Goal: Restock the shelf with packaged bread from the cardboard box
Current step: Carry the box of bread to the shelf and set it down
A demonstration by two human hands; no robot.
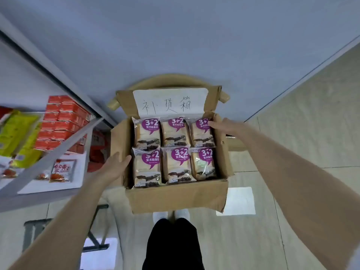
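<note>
An open cardboard box (177,197) stands in front of me on a wooden chair, with a handwritten paper label on its raised back flap. Inside lie several packaged breads (176,165) with purple "3+2" labels, in two rows of three. My left hand (115,166) is at the box's left wall, fingers straight and reaching toward the near-left packet (147,168). My right hand (224,124) reaches over the right wall, with its fingertips on the far-right packet (202,133). Neither hand grips anything.
A grey metal shelf (58,152) stands to the left, holding orange-red boxes (62,123), yellow-green bags (17,137) and red snack packets (60,170) on white paper. The wooden chair (224,96) backs against a blue-grey wall. My legs and white shoes are below the box.
</note>
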